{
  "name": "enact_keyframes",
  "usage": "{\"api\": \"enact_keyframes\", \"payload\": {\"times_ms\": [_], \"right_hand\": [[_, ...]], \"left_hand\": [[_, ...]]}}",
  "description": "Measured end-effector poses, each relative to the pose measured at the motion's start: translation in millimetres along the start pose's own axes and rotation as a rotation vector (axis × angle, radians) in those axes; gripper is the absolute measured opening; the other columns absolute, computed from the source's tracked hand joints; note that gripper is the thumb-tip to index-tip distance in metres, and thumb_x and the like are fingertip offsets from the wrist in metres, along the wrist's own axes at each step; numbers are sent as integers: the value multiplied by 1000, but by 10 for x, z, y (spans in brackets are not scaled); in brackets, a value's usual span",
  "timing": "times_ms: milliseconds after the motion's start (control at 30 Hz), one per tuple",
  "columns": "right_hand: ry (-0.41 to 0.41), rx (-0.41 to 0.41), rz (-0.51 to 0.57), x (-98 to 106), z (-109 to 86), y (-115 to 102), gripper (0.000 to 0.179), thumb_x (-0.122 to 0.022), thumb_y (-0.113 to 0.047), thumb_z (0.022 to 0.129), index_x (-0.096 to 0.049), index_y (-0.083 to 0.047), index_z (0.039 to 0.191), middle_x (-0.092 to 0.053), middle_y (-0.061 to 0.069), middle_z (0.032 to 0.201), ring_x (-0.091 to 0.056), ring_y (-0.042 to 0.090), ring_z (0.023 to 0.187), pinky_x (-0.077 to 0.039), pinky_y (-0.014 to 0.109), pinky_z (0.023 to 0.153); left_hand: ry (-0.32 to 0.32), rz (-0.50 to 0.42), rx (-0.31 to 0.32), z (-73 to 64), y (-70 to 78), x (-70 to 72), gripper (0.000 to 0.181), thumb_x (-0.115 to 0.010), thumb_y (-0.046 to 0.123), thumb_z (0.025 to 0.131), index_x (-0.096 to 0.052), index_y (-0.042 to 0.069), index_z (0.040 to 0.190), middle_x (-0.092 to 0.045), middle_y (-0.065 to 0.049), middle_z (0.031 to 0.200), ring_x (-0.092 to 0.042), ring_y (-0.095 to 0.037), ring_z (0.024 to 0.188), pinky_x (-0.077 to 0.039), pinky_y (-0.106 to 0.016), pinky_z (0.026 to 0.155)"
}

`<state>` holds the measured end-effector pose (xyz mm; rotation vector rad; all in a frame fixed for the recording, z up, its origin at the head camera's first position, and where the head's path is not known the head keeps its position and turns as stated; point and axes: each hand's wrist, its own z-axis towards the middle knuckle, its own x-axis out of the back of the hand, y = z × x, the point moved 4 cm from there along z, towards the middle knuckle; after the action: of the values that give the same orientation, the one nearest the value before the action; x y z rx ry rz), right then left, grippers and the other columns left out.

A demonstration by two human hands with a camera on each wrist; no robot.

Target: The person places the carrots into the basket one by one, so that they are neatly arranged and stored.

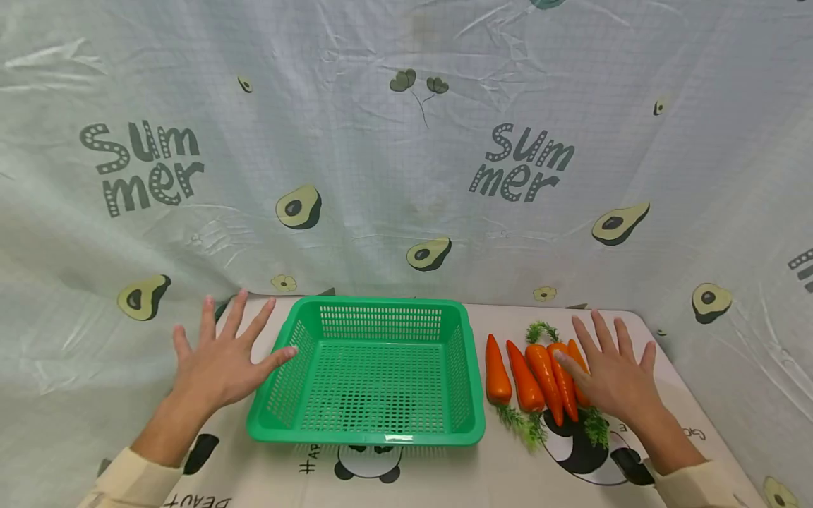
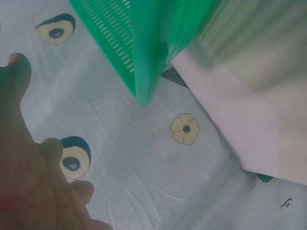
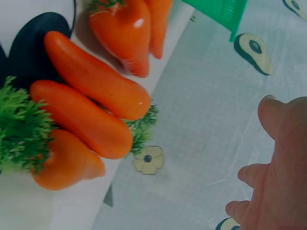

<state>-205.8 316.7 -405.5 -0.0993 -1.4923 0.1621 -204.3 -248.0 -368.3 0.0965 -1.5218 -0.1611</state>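
My left hand (image 1: 219, 367) is spread over the left side of a green plastic basket (image 1: 365, 439), its thumb overlapping the rim in the head view. Nothing is in its grasp. On the other side, my right hand (image 1: 616, 381) hovers with fingers spread beside several orange carrots (image 1: 524, 377) with leafy green tops. Its thumb overlaps the rightmost carrots in the head view. In the right wrist view the carrots (image 3: 98, 76) lie side by side, some with tops pointing opposite ways, and the right hand (image 3: 283, 167) is apart from them. The basket holds nothing.
A white table (image 1: 254, 480) with panda prints and lettering carries the basket and carrots. Behind it and at both sides hangs a pale curtain (image 1: 368, 141) printed with avocados and flowers. The table's back edge runs close along this curtain.
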Motion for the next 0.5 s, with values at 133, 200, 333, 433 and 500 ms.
{"api": "enact_keyframes", "payload": {"times_ms": [133,200,333,433,500], "right_hand": [[3,-11,-4,-61,-7,59,89,-38,-70,103,-15,-13,168,-5,27,173,-1,58,155,8,88,110],[2,-18,-5,-99,-12,89,89,-39,-70,103,-16,-12,167,-6,27,172,-1,58,155,8,87,111],[-4,-37,3,-182,-34,157,89,-42,-67,103,-17,-11,167,-8,29,171,-2,59,154,7,87,112],[-6,-46,6,-235,-43,201,89,-44,-66,102,-18,-10,166,-8,29,171,-3,59,154,7,87,112],[-7,-46,10,-264,-42,222,89,-45,-66,102,-19,-9,166,-8,29,171,-4,60,154,6,87,112]], "left_hand": [[9,-2,-4,3,-19,-33,100,-43,85,92,-15,27,169,-1,-21,175,10,-61,155,6,-91,108],[14,-5,-4,4,-35,-45,100,-44,84,92,-16,27,169,-1,-21,175,10,-60,155,7,-90,108],[19,-3,-4,11,-60,-70,100,-45,84,92,-17,26,169,-2,-22,175,9,-61,155,7,-90,108],[15,4,-7,7,-76,-96,100,-45,83,92,-16,26,169,-3,-23,175,7,-62,155,6,-90,108],[12,10,-7,0,-91,-117,99,-44,83,93,-16,26,169,-3,-23,174,6,-63,154,5,-91,108]]}}
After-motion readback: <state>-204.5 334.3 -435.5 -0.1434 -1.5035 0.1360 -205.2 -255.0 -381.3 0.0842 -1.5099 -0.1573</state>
